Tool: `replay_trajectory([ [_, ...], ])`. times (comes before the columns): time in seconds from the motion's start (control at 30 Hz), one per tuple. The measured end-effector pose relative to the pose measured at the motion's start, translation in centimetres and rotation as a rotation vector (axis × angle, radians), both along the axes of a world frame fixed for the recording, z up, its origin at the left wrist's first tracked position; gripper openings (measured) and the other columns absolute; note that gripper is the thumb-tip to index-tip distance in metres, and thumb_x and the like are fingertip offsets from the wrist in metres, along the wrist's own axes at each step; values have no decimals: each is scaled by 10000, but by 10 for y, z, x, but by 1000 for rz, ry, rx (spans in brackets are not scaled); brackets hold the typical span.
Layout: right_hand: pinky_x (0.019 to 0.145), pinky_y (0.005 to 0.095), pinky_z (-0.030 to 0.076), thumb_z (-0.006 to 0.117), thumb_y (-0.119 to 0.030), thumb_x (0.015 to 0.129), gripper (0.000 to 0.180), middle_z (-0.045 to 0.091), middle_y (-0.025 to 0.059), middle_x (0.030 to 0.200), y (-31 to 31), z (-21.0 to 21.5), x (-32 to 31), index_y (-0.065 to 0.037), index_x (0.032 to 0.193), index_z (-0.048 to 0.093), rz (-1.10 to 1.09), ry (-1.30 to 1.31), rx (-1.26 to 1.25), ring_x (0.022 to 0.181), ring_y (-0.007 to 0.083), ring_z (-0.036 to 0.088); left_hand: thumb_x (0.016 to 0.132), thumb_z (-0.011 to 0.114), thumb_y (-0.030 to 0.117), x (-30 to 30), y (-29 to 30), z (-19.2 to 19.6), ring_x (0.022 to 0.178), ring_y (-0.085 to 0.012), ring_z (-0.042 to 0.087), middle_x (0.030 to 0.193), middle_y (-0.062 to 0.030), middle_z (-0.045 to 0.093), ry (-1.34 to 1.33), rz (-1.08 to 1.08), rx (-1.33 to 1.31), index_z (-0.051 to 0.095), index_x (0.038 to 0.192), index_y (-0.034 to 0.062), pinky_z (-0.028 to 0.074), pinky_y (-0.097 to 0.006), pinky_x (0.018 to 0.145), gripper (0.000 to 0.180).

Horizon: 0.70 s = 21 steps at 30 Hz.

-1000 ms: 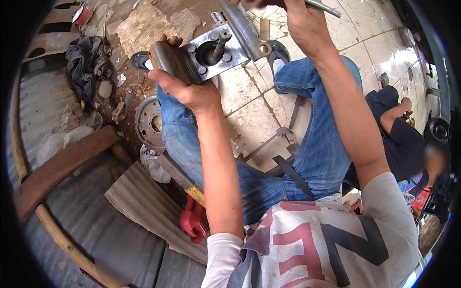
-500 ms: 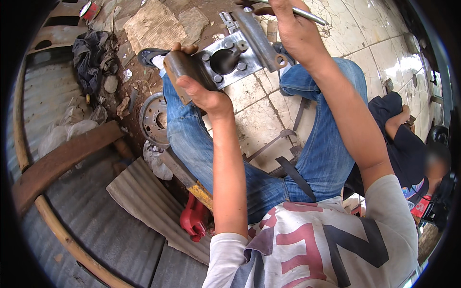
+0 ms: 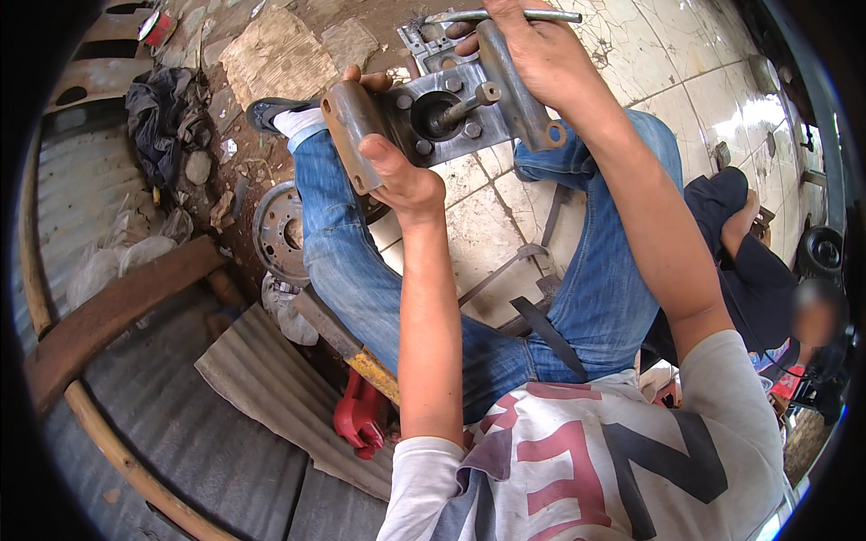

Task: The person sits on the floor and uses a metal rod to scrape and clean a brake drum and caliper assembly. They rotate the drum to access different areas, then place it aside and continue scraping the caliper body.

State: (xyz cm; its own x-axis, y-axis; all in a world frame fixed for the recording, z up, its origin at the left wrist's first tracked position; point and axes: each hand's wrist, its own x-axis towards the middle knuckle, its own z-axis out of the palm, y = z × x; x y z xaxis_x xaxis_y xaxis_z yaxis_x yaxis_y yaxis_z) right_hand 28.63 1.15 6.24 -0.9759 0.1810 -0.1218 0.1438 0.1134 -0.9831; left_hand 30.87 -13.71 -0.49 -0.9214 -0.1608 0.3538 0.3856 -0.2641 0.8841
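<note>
In front of me I hold up a steel bracket (image 3: pixel 486 132) with two rounded side flanges and several hex bolts around a central hole. Out of the hole sticks a metal shaft (image 3: pixel 466 103) with a small square-looking end. My left hand (image 3: pixel 403 185) is closed round the left flange, thumb on the near side and fingertips showing past the far edge. At the right flange is my right hand (image 3: pixel 548 65), its fingers reaching behind it. A thin metal rod (image 3: pixel 552 16) lies across this hand, held under the thumb. Part of that grip is hidden.
A flat metal part (image 3: pixel 422 41) lies on the tiles beyond the bracket. A round steel wheel disc (image 3: pixel 273 231) rests by my left leg. Corrugated sheets (image 3: pixel 262 388), a wooden beam (image 3: pixel 126 302) and a red tool (image 3: pixel 359 417) are at left. Another person (image 3: pixel 762 279) sits at right.
The bracket has tilted, and its shaft now shows lengthwise out of the hole. My right hand has come to the right flange, and the rod in it has swung nearly level.
</note>
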Motion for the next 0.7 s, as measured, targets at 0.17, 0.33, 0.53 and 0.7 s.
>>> replay_trajectory([
  [0.17,640,242,477,457,-351,1003,376,627,45,803,2,-2,-2,-25,1137,589,-3,81,53,735,94,579,929,342,651,-3,3,0,1041,-183,494,1138,-91,521,18,14,-71,388,1351,-29,390,-314,922,801],
  [0.33,682,259,483,459,-251,1007,299,649,55,880,-1,16,7,0,1090,598,-8,39,106,786,118,592,925,351,654,-5,2,0,1016,-192,520,1127,-107,541,34,47,-147,409,1343,-44,420,-322,889,816],
  [0.53,769,284,485,474,-234,997,278,664,104,955,1,8,10,2,1074,599,9,171,208,890,183,616,915,396,648,-9,1,-4,1024,-208,541,1117,-130,557,85,60,-170,438,1320,-54,438,-335,879,812],
  [0.7,746,289,488,462,-303,1002,340,671,103,910,5,-10,5,-9,1079,614,-47,240,299,842,184,626,836,361,779,-9,1,5,961,-173,520,1117,-77,521,44,42,-308,397,1369,8,451,-302,838,938],
])
